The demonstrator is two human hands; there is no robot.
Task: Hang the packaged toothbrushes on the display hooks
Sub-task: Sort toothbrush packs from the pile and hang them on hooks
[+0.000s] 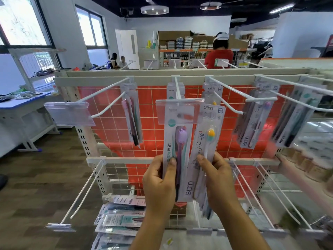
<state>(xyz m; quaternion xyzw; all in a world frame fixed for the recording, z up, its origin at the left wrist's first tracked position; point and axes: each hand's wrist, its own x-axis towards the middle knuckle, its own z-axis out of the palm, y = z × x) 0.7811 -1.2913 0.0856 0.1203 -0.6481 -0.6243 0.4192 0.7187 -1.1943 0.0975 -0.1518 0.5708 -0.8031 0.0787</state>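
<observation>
My left hand (159,183) grips the lower part of a toothbrush pack with a purple brush (177,139); its top reaches behind the clear price tag (177,110) of the middle hook (177,89). My right hand (219,181) pinches a pack with a yellow-headed brush (207,141), with more packs stacked behind it in the same hand. Both packs stand upright, side by side, in front of the red wire-grid display (111,127). Other packs hang on the left hook (133,120) and on the right hooks (252,120).
Long white hooks stick out toward me on the upper rail and on the lower rail (124,160). Loose toothbrush packs lie in a pile (120,219) below left. A table (21,103) stands at left. A person in red (219,55) stands behind the display.
</observation>
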